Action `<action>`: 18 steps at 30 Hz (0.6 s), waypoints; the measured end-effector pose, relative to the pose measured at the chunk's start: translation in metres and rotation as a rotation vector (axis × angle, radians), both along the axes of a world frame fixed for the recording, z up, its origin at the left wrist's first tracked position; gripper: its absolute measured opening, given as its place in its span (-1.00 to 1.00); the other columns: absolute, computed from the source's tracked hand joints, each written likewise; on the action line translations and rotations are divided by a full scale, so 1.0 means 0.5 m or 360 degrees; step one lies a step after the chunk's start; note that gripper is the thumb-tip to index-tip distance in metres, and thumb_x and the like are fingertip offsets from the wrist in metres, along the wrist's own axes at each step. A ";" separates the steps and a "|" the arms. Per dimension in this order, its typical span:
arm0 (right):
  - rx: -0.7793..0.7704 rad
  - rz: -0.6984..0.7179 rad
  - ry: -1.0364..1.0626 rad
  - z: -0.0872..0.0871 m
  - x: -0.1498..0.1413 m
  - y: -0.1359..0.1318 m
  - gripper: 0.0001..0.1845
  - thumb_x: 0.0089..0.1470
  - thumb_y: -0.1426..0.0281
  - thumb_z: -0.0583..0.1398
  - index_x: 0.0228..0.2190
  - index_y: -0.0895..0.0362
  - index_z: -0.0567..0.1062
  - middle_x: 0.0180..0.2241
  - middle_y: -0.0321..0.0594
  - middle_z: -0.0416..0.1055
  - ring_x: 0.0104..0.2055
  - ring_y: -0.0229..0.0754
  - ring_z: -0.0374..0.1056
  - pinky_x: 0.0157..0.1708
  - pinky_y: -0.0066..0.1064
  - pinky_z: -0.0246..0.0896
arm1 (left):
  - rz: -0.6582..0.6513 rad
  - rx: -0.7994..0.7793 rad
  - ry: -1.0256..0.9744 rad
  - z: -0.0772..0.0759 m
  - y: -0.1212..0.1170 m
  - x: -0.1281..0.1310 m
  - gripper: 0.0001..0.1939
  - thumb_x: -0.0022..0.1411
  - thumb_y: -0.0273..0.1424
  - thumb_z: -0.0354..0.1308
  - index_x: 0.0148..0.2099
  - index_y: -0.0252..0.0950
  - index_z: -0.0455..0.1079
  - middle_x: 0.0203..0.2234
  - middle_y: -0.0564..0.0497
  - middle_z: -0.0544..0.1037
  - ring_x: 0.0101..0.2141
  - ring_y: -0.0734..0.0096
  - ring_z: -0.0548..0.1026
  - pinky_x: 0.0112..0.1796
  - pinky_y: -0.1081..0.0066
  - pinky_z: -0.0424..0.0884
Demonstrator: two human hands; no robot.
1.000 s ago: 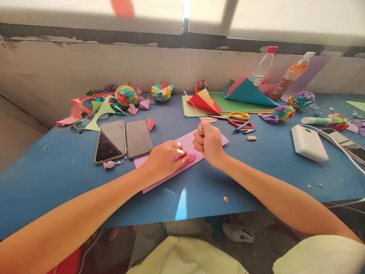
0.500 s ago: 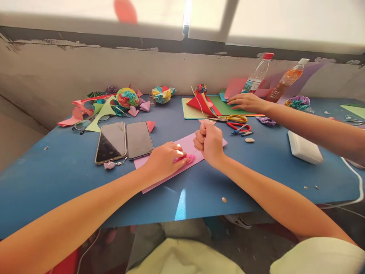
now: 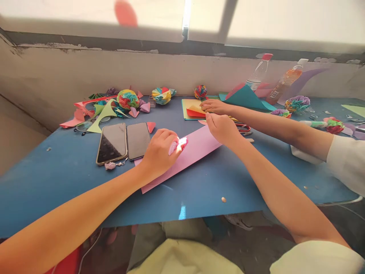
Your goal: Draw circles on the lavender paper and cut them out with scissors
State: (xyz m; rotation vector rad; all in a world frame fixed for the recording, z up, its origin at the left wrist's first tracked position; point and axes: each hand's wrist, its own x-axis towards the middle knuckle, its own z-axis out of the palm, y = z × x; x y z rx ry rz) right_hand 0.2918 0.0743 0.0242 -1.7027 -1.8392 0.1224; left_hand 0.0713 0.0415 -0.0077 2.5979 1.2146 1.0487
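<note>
My left hand (image 3: 161, 150) is closed around a small pink crumpled piece (image 3: 182, 143), brightly lit by the sun; what it is made of I cannot tell. Beneath that hand lies a folded pink-purple sheet of paper (image 3: 196, 146), slanting across the table. Over the far right end of this sheet is my right hand (image 3: 224, 129), its fingers curled together; whether anything is between them is hidden. Just behind it, another person's hand (image 3: 216, 106) rests on a red sheet (image 3: 194, 111) on a stack of coloured paper (image 3: 186, 103).
Two phones (image 3: 111, 144) lie left of the sheet. Paper scraps and pleated paper balls (image 3: 128, 99) line the back. Partly hidden red-handled scissors (image 3: 244, 128) lie beyond my right hand. Two bottles (image 3: 258, 74) stand at the back right, behind a teal sheet (image 3: 246, 97).
My left hand has lifted the pink piece slightly off the sheet. My right hand has shifted right. The other person's hand has moved left onto the red sheet, and a teal sheet now stands out behind.
</note>
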 end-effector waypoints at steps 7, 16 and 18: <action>-0.0585 0.0032 -0.0921 -0.034 0.019 0.017 -0.53 0.28 0.24 -0.10 -0.18 0.27 0.49 -0.14 0.18 0.48 -0.12 0.07 0.40 -0.21 -0.22 0.19 | 0.0067 -0.0468 -0.0030 -0.002 -0.001 -0.003 -0.77 0.32 -0.25 -0.09 -0.12 -0.24 0.28 -0.33 0.01 0.51 -0.37 0.38 0.47 -0.34 0.40 0.35; -0.0253 0.0410 -0.0842 -0.025 0.005 0.010 -0.56 0.12 0.62 -0.10 -0.08 0.26 0.44 -0.06 0.08 0.42 0.02 0.04 0.26 -0.03 -0.18 0.09 | -0.0096 -0.0373 0.0131 -0.013 0.011 0.000 -0.63 0.36 -0.30 -0.16 -0.07 -0.29 0.45 -0.32 -0.09 0.48 -0.23 0.27 0.42 -0.20 0.31 0.36; -0.0242 0.0474 -0.0770 -0.027 0.005 0.011 -0.56 0.09 0.64 -0.08 -0.09 0.25 0.44 -0.06 0.05 0.43 0.02 0.03 0.26 -0.01 -0.17 0.08 | -0.0095 -0.0382 0.0141 -0.012 0.008 0.001 -0.62 0.36 -0.29 -0.17 -0.10 -0.28 0.46 -0.32 -0.09 0.47 -0.25 0.27 0.41 -0.20 0.30 0.35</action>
